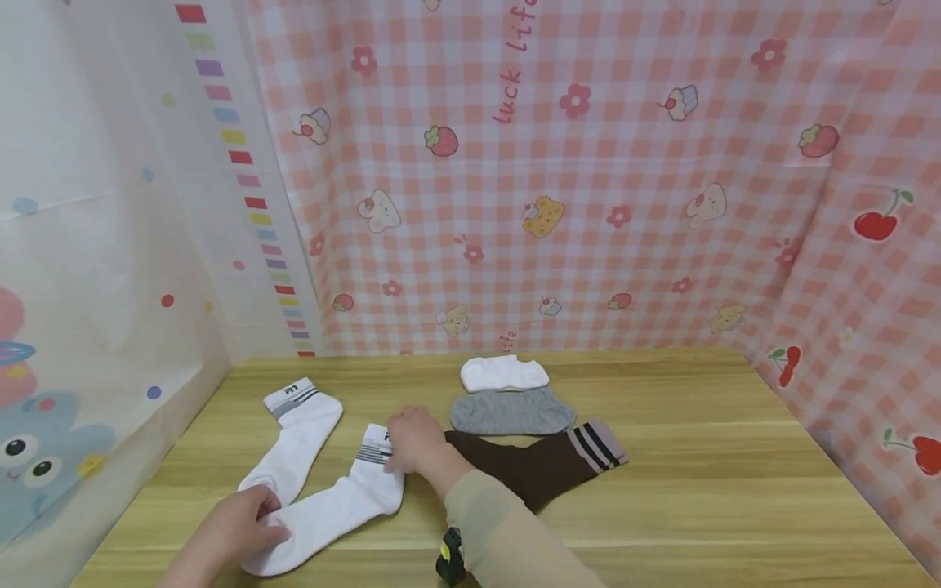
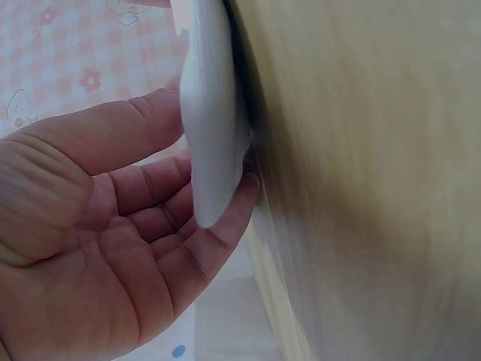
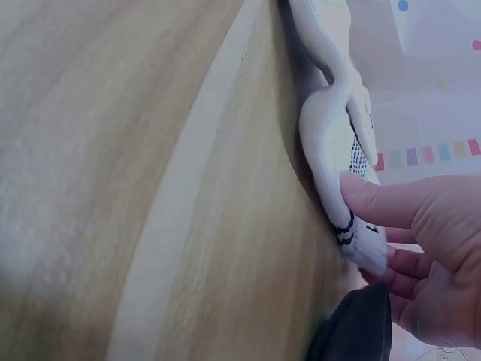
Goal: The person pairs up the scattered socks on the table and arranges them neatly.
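A white ankle sock with a striped cuff (image 1: 338, 514) lies slantwise near the front of the table. My left hand (image 1: 238, 527) pinches its toe between thumb and fingers; the left wrist view shows the white toe (image 2: 210, 128) between them. At the other end, my right hand (image 1: 417, 441) holds the cuff, with the thumb on top in the right wrist view, where the sock (image 3: 327, 135) runs away from the hand (image 3: 428, 256). A matching white sock (image 1: 301, 445) lies to the left, its toe end partly hidden behind my left hand.
Right of my right hand lies a dark brown sock (image 1: 529, 469) with a striped cuff, partly covered by the forearm. Behind it are a grey low-cut sock (image 1: 510, 412) and a white low-cut sock (image 1: 503, 374). Patterned cloth (image 1: 544, 269) hangs around the wooden table (image 1: 720, 490).
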The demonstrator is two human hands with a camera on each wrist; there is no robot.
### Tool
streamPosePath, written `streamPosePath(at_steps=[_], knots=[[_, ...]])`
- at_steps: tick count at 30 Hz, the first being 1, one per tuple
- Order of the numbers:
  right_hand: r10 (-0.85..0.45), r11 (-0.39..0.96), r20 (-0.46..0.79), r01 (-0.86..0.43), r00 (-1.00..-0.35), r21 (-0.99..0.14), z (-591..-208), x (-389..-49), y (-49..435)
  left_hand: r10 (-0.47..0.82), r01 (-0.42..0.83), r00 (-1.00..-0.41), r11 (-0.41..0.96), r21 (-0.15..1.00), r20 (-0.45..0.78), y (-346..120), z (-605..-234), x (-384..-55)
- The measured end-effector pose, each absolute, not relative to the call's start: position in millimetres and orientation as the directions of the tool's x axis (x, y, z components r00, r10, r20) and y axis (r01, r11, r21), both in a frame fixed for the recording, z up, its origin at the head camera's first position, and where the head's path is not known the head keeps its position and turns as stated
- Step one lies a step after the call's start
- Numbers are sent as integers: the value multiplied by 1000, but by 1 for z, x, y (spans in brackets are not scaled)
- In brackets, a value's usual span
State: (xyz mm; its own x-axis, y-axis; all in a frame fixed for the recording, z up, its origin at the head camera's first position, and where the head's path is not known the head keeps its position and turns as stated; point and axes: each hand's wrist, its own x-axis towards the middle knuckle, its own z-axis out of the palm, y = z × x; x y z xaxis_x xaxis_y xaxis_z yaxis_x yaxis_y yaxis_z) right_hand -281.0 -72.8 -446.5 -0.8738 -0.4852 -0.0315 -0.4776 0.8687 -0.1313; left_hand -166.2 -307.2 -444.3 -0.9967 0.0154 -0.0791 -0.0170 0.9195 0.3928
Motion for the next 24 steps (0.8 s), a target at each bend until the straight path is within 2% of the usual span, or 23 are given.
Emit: streamPosePath(at_steps=[11, 18, 24], knots=[[-498, 850, 32, -495, -867, -178, -451, -279, -75, 21, -10, -997, 919, 394, -74, -308, -446, -164], [-485, 830, 104, -494, -869, -257, -451, -277, -71, 14, -25, -996, 914, 405, -92, -308, -446, -165], [-458, 793, 151, -479, -876, -376, -447, -274, -63, 17, -4, -999, 917, 399, -51, -307, -445, -164]])
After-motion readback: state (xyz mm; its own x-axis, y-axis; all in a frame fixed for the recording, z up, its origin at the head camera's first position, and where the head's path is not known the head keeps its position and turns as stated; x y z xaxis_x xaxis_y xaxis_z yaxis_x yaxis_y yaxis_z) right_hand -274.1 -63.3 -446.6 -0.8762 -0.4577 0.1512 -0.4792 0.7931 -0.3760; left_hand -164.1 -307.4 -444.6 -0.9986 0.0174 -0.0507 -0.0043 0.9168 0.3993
